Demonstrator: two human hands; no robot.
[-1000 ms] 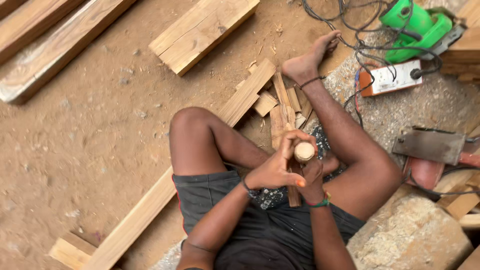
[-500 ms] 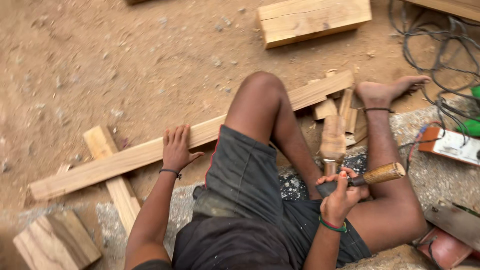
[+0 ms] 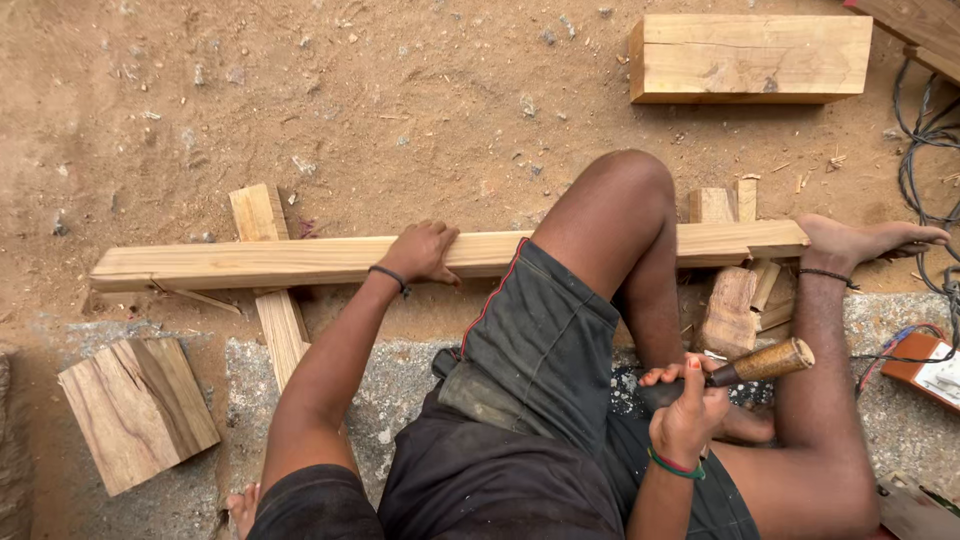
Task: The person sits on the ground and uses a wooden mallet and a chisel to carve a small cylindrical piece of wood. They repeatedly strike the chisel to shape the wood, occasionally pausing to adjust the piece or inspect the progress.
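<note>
The sandy ground (image 3: 300,90) fills most of the view, and along its lower part there is a grey concrete slab (image 3: 400,385) on which the person sits. A long wooden plank (image 3: 250,262) lies across the sand from left to right and passes under the raised knee; its right end (image 3: 760,238) comes out beside the bare foot (image 3: 870,240). It rests on a shorter board (image 3: 275,290) that lies crosswise under it. At the top right a thick wooden beam block (image 3: 750,58) lies well apart from the plank. At the lower left a square wooden block (image 3: 135,410) sits near the slab's edge. Between the legs, close to the plank's right end, there is a small pile of wood offcuts (image 3: 740,300). Black cables (image 3: 925,150) run down the right edge, and an orange and white object (image 3: 930,365) shows there only in part.

The left hand (image 3: 420,252) lies palm down on the long plank, with the fingers spread a little and curled over its far edge; it presses on the wood and does not lift it. A dark band is on this wrist.

The right hand (image 3: 690,410) is closed in a fist around a chisel (image 3: 745,368), in front of the belly and above the lap. Its wooden handle end sticks out to the right and a little upward, free of the fingers; the dark metal part runs left under the fingers, and its tip cannot be seen clearly. A red and green band is on this wrist.
</note>
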